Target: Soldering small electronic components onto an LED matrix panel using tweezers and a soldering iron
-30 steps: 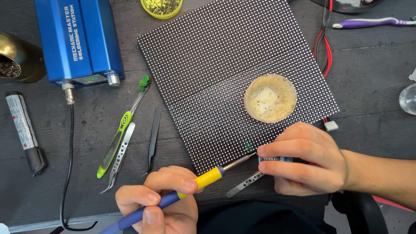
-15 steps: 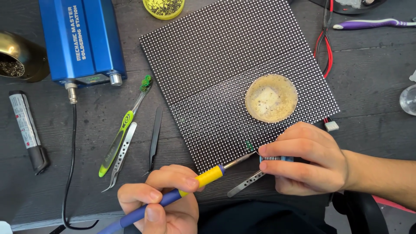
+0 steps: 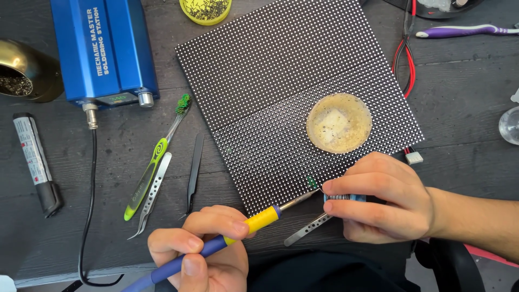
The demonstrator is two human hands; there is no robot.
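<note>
Nothing moved: soldering iron (image 3: pixel 238 232) tip meets tweezers (image 3: pixel 308 231) beside right hand (image 3: pixel 378 197)

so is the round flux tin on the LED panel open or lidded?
Open. The flux tin shows yellowish paste with dark specks, no lid on it; it sits flat on the LED panel.

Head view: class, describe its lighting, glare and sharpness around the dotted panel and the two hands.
Head view: soft, even light; faint shadows under the soldering iron; mild sheen on the dotted panel; both the left hand and right hand look sharp.
</note>
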